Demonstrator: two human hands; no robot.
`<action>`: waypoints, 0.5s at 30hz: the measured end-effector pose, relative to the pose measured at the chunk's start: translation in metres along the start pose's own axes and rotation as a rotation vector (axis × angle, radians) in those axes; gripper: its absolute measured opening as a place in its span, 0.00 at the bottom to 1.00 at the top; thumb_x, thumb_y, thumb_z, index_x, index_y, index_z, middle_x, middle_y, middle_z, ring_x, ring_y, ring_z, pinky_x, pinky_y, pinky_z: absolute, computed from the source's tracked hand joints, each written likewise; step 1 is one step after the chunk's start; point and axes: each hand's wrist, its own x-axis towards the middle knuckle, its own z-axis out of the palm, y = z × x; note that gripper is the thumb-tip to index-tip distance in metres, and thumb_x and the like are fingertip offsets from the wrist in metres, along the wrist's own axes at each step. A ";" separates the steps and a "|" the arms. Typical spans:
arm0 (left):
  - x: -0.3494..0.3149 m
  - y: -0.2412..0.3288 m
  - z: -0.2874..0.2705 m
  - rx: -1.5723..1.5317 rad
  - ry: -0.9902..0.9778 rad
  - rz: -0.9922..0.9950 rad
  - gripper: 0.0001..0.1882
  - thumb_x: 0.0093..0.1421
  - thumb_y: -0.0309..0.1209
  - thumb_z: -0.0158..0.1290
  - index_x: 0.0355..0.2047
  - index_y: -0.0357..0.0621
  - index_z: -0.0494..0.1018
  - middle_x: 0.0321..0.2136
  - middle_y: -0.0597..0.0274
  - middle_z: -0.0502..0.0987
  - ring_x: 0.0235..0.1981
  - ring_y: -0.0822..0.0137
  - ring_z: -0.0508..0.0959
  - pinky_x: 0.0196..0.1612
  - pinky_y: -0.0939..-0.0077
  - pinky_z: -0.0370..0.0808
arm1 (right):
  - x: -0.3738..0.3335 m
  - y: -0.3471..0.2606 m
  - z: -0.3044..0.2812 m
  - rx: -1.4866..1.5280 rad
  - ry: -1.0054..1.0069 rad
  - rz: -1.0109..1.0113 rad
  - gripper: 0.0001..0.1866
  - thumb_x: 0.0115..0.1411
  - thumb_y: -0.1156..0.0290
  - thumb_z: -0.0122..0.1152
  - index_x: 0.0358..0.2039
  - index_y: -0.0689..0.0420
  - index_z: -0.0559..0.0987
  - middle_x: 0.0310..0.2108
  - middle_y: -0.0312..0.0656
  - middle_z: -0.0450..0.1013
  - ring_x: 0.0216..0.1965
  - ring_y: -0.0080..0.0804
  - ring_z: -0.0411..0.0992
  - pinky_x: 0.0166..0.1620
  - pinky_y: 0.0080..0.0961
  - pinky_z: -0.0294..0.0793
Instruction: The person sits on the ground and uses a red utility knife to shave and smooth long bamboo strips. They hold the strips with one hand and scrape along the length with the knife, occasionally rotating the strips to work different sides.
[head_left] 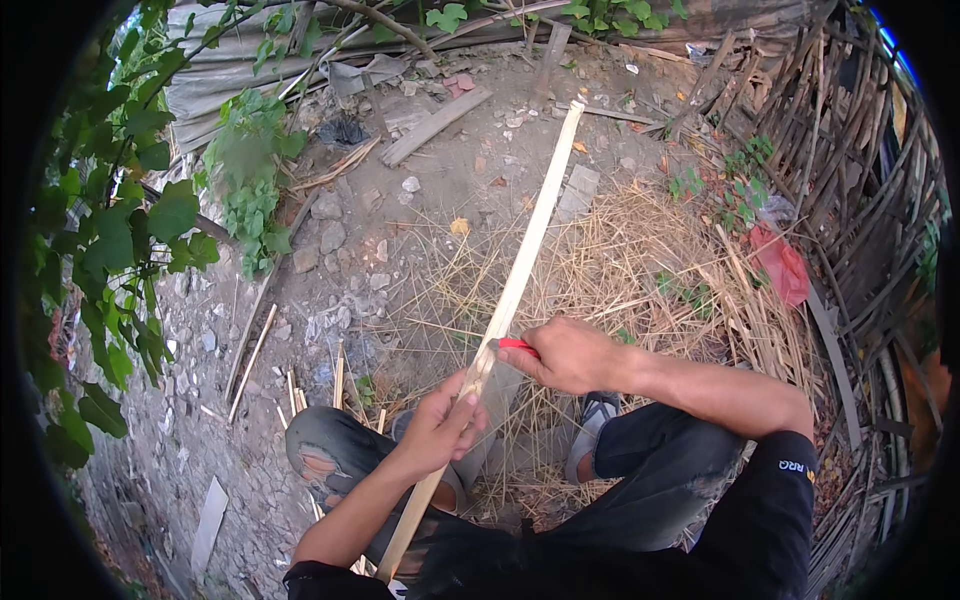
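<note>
A long pale wooden strip (535,235) slants from my lap up and away over the ground. Round its lower part my left hand (440,428) is closed, thumb on top. My right hand (570,355) grips a small red-handled knife (515,345), its short dark end touching the strip just above the left hand. The wood looks rough and notched between knife and left fingers. Most of the knife's handle is hidden in my fist. Under the strip, between my feet, is a greyish flat piece (497,400), partly covered.
Dry straw and shavings (640,270) cover the ground ahead and right. A stick fence (860,200) curves along the right, near a red plastic scrap (778,265). Leafy vines (130,220) hang at left. A loose board (435,127), stones (330,235) and thin sticks (252,365) lie about.
</note>
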 end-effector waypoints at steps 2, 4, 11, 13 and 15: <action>-0.001 -0.001 0.001 0.009 0.023 -0.004 0.24 0.77 0.34 0.40 0.71 0.49 0.55 0.29 0.68 0.71 0.17 0.82 0.63 0.19 0.85 0.63 | 0.000 0.001 0.006 -0.013 0.017 -0.027 0.33 0.73 0.46 0.46 0.31 0.67 0.81 0.22 0.62 0.75 0.30 0.63 0.78 0.38 0.53 0.77; 0.000 -0.002 0.000 0.054 0.024 0.004 0.24 0.77 0.33 0.40 0.71 0.49 0.55 0.29 0.68 0.71 0.17 0.82 0.63 0.19 0.85 0.63 | 0.002 0.010 0.014 -0.032 0.092 -0.103 0.34 0.73 0.46 0.47 0.27 0.67 0.79 0.17 0.60 0.72 0.24 0.62 0.76 0.33 0.52 0.77; -0.001 -0.005 -0.001 0.124 -0.006 0.010 0.25 0.77 0.34 0.40 0.72 0.50 0.55 0.28 0.68 0.71 0.17 0.82 0.64 0.19 0.84 0.64 | -0.009 -0.003 0.009 0.012 -0.020 -0.032 0.27 0.73 0.47 0.46 0.52 0.55 0.82 0.26 0.58 0.78 0.33 0.61 0.79 0.40 0.52 0.78; -0.001 -0.005 0.001 0.124 -0.006 0.005 0.25 0.77 0.33 0.40 0.72 0.51 0.56 0.28 0.68 0.71 0.17 0.82 0.64 0.19 0.84 0.64 | -0.008 -0.001 0.015 0.003 -0.027 -0.038 0.26 0.73 0.47 0.45 0.57 0.51 0.80 0.26 0.57 0.78 0.32 0.61 0.78 0.40 0.53 0.77; -0.001 -0.004 0.002 0.121 0.004 0.000 0.25 0.77 0.33 0.40 0.72 0.51 0.56 0.28 0.68 0.72 0.17 0.82 0.64 0.19 0.84 0.64 | -0.006 0.001 0.019 -0.024 -0.005 -0.044 0.26 0.73 0.47 0.46 0.54 0.53 0.81 0.25 0.57 0.78 0.31 0.61 0.78 0.39 0.52 0.78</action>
